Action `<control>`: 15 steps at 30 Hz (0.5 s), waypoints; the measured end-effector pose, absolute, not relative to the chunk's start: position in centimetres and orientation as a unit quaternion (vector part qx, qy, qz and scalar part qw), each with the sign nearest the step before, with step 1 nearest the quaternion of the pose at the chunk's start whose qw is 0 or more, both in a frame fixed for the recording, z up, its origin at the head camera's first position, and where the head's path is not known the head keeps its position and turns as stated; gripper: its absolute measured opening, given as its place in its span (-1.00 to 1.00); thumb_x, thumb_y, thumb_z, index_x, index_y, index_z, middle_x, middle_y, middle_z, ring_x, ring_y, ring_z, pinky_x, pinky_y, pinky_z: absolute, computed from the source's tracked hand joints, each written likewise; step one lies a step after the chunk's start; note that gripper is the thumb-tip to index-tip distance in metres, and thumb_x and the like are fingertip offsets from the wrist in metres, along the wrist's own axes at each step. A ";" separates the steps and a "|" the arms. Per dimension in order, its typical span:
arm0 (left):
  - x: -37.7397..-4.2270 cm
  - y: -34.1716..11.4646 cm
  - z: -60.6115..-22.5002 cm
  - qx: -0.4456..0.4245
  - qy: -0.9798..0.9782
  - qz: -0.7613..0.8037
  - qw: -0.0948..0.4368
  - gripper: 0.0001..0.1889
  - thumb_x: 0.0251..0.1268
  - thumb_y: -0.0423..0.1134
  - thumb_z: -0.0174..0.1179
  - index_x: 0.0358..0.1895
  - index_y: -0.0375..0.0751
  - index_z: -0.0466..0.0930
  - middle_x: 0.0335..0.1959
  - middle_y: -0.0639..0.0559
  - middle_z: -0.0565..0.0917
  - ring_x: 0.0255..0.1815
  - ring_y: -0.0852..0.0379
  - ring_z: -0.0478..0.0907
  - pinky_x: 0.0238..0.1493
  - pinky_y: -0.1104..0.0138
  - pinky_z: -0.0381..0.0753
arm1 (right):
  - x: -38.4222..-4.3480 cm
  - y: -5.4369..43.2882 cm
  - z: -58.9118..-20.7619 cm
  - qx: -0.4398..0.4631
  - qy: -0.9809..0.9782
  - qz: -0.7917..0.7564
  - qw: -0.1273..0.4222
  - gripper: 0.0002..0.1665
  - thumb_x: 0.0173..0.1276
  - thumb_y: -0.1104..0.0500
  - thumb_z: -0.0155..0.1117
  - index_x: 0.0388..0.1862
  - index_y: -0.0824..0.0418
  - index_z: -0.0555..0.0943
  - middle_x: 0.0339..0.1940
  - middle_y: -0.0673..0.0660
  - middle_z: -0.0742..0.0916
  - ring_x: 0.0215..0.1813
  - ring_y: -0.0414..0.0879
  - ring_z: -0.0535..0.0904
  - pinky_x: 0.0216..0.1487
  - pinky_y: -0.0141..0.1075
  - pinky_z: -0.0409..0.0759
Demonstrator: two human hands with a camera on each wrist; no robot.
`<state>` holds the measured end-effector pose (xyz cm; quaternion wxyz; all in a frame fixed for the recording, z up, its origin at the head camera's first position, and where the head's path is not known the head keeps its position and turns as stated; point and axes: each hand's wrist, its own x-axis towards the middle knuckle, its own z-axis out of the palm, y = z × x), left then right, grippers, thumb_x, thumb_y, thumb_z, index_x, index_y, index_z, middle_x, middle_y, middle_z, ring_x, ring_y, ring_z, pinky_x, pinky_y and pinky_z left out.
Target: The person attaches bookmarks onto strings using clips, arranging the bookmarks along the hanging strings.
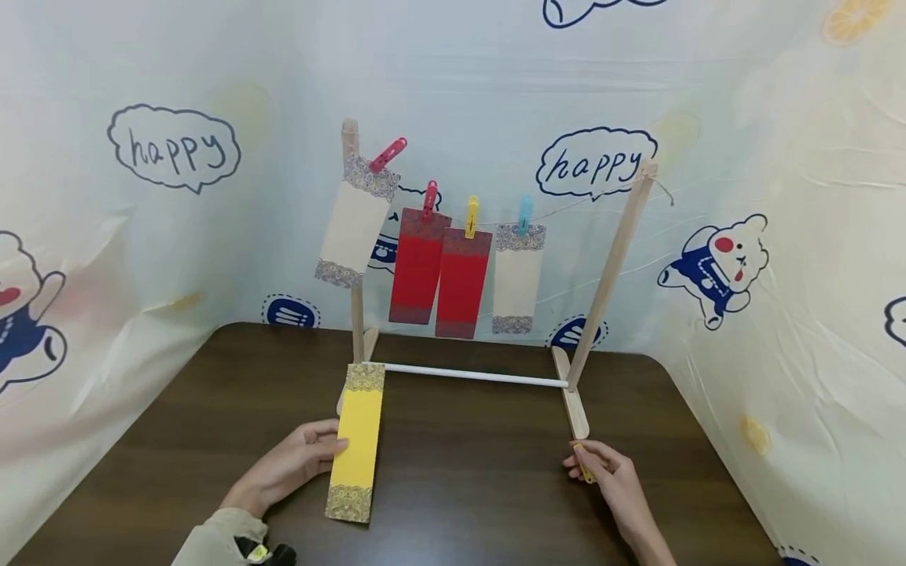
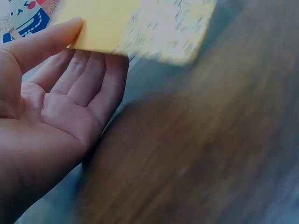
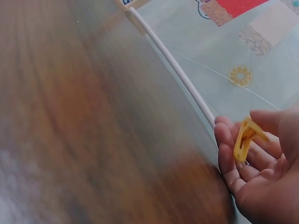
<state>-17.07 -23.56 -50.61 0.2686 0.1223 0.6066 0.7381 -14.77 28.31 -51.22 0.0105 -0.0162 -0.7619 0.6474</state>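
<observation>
My left hand (image 1: 293,464) pinches the left edge of a yellow paper card (image 1: 359,440) with lacy patterned ends, thumb in front and fingers behind. In the left wrist view the card (image 2: 100,23) crosses above the palm. A small yellow clothespin (image 1: 584,464) is held between thumb and fingers of my right hand (image 1: 619,483), near the front end of the rack's right foot. The right wrist view shows that clothespin (image 3: 245,140) over the curled fingers. Behind both hands stands a small wooden drying rack (image 1: 610,275) with a string between its posts.
On the string hang two white cards (image 1: 354,216) and two red cards (image 1: 418,267), held by pink, yellow and blue clothespins (image 1: 524,214). A white rod (image 1: 467,373) joins the rack's feet. The dark wooden table (image 1: 453,487) meets a printed cloth backdrop (image 1: 453,79).
</observation>
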 end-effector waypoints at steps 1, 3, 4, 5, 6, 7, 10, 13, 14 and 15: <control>-17.1 -23.5 -50.6 0.122 0.603 0.742 0.266 -0.70 0.58 -0.30 -0.03 0.23 -0.33 0.47 -0.01 -0.08 0.67 0.04 0.01 0.63 0.15 0.08 0.57 | -14.8 28.3 -51.3 -0.020 -0.761 0.649 0.011 -0.50 0.50 -0.02 0.20 0.14 0.37 0.59 -0.19 0.33 0.76 -0.23 0.09 0.72 -0.16 -0.20 0.69; -17.2 -23.4 -50.7 0.121 0.598 0.748 0.262 -0.70 0.58 -0.31 -0.03 0.23 -0.31 0.47 -0.02 -0.07 0.67 0.04 0.01 0.63 0.15 0.08 0.57 | -14.9 28.3 -51.3 -0.023 -0.759 0.651 0.012 -0.49 0.52 -0.04 0.17 0.13 0.38 0.59 -0.22 0.33 0.76 -0.27 0.07 0.71 -0.19 -0.21 0.69; -17.2 -23.4 -50.7 0.123 0.595 0.751 0.260 -0.71 0.58 -0.32 -0.04 0.22 -0.31 0.48 -0.03 -0.06 0.68 0.03 0.01 0.63 0.15 0.08 0.57 | -14.9 28.3 -51.3 -0.022 -0.758 0.652 0.014 -0.49 0.53 -0.04 0.15 0.12 0.39 0.59 -0.24 0.33 0.76 -0.31 0.06 0.70 -0.24 -0.23 0.68; -17.2 -23.4 -50.7 0.126 0.593 0.753 0.258 -0.72 0.58 -0.33 -0.05 0.21 -0.30 0.48 -0.05 -0.05 0.67 0.03 0.02 0.64 0.15 0.08 0.57 | -14.9 28.4 -51.3 -0.022 -0.758 0.652 0.015 -0.49 0.54 -0.04 0.13 0.11 0.40 0.58 -0.26 0.34 0.75 -0.36 0.03 0.69 -0.30 -0.25 0.67; -17.2 -23.4 -50.8 0.128 0.590 0.755 0.256 -0.73 0.58 -0.34 -0.06 0.19 -0.30 0.49 -0.07 -0.04 0.67 0.01 0.02 0.64 0.14 0.08 0.57 | -14.9 28.4 -51.3 -0.022 -0.758 0.652 0.015 -0.49 0.55 -0.03 0.12 0.11 0.40 0.57 -0.28 0.33 0.75 -0.43 0.00 0.66 -0.39 -0.27 0.64; -17.2 -23.4 -50.9 0.127 0.587 0.758 0.255 -0.74 0.58 -0.35 -0.07 0.18 -0.29 0.50 -0.09 -0.03 0.67 0.00 0.03 0.64 0.14 0.08 0.58 | -14.9 28.4 -51.3 -0.025 -0.757 0.653 0.016 -0.50 0.55 -0.03 0.11 0.10 0.41 0.57 -0.31 0.33 0.74 -0.50 -0.04 0.63 -0.48 -0.30 0.60; -17.3 -23.4 -51.1 0.124 0.579 0.765 0.253 -0.74 0.59 -0.36 -0.08 0.18 -0.27 0.51 -0.08 -0.02 0.67 0.00 0.03 0.64 0.14 0.08 0.57 | -14.8 28.5 -51.4 -0.038 -0.753 0.657 0.011 -0.51 0.55 -0.03 0.13 0.09 0.41 0.55 -0.37 0.30 0.72 -0.64 -0.12 0.49 -0.68 -0.37 0.43; -17.3 -23.4 -51.2 0.114 0.572 0.772 0.252 -0.72 0.58 -0.35 -0.06 0.21 -0.26 0.50 -0.02 -0.05 0.67 0.03 0.01 0.64 0.15 0.08 0.57 | -14.8 28.5 -51.4 -0.050 -0.747 0.663 0.008 -0.51 0.52 -0.04 0.17 0.13 0.35 0.52 -0.39 0.28 0.70 -0.69 -0.15 0.42 -0.75 -0.40 0.33; -17.3 -23.3 -51.3 0.111 0.571 0.773 0.252 -0.71 0.58 -0.35 -0.06 0.22 -0.26 0.49 -0.01 -0.06 0.67 0.03 0.01 0.63 0.15 0.08 0.57 | -14.8 28.5 -51.5 -0.051 -0.746 0.664 0.007 -0.52 0.51 -0.04 0.18 0.13 0.34 0.51 -0.40 0.29 0.69 -0.69 -0.15 0.41 -0.76 -0.41 0.32; -17.4 -23.3 -51.3 0.109 0.571 0.774 0.251 -0.71 0.58 -0.35 -0.05 0.23 -0.27 0.48 0.00 -0.06 0.67 0.03 0.00 0.63 0.15 0.08 0.57 | -14.8 28.5 -51.5 -0.048 -0.746 0.664 0.008 -0.52 0.51 -0.03 0.18 0.14 0.34 0.49 -0.40 0.29 0.68 -0.69 -0.15 0.41 -0.76 -0.40 0.32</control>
